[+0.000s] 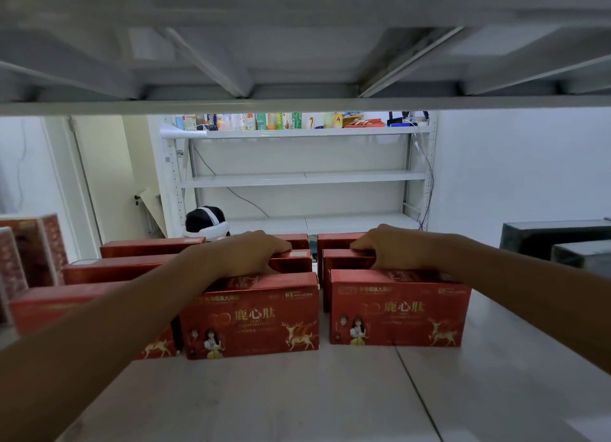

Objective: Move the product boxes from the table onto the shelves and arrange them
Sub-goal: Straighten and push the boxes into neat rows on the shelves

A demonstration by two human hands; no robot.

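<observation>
Judging by their printed card faces and crisp square edges, the red product boxes look light and fairly stiff — cartons that should slide easily on the smooth shelf board but could dent at a corner or tip if pushed high up. They stand on their long edges in rows running back from the front; the front middle box and the front right box face outward with a narrow gap between them, and more boxes line up behind and off to the left. A sound hold would be across the top long edge, thumb in front and fingers behind, or flat palms on the two short ends. Both forearms reach in under the upper shelf, roughly level and converging slightly. The left hand is curled over the top of a second-row box just behind the front middle one, fingers hooked down over its far edge. The right hand mirrors it — fingers narrowly bent, gripping the top edge of the second-row right box.
</observation>
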